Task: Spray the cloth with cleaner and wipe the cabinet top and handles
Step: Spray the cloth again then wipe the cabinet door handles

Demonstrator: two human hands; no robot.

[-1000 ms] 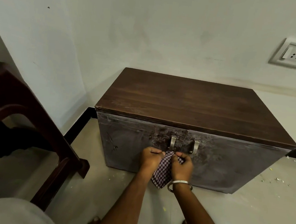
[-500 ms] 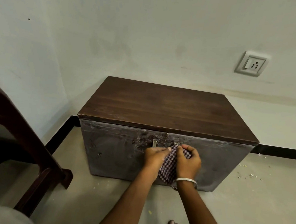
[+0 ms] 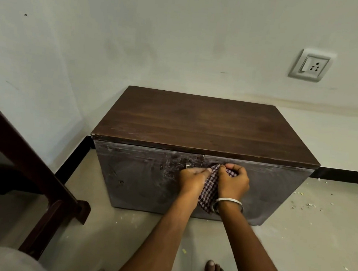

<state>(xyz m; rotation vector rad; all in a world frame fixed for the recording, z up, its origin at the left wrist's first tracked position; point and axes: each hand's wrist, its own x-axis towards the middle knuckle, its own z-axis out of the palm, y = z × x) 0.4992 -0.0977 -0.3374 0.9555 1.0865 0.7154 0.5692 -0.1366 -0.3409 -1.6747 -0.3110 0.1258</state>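
cabinet (image 3: 207, 125) against wall (image 3: 183, 37), chair (image 3: 28, 164) left

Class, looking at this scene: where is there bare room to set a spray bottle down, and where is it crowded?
The whole cabinet top is bare, from wall to front edge. The floor right of the cabinet is free, bar crumbs. It is crowded at the door seam, where the left hand and right hand hold the checked cloth, and by the chair.

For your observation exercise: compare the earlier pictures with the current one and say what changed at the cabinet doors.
Both hands carried the checked cloth up the doors: the right hand now bunches it over the right handle, hiding it. The left hand keeps holding the cloth beside the left handle. The cabinet stayed put.
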